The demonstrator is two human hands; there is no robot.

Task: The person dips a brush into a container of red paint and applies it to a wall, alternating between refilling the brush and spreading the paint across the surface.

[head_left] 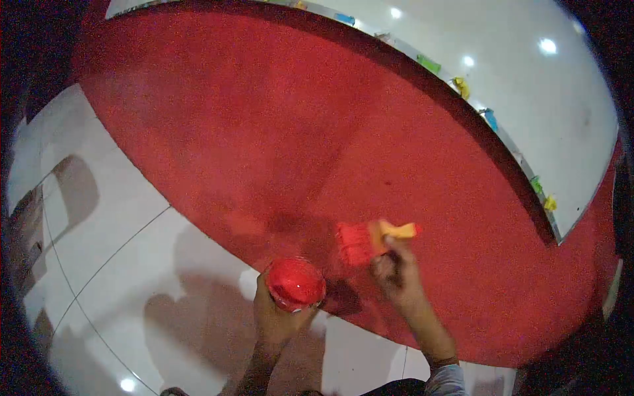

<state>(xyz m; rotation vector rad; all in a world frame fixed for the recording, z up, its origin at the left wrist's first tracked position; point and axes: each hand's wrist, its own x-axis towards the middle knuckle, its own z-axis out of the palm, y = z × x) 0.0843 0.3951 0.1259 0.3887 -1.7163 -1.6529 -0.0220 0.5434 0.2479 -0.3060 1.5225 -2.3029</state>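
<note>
Red paint fills a small round container, held from below and the side by my left hand. To the right, my right hand grips a wide paintbrush by its orange-yellow handle. The bristles are coated red and point left, above and to the right of the container, apart from it. Beneath both hands lies a red carpet-like surface, whose curved edge meets white floor tiles.
A glossy white curved platform stands at the upper right, with yellow, green and blue scraps along its edge. White floor tiles with dark joints and shadows lie at the left and bottom.
</note>
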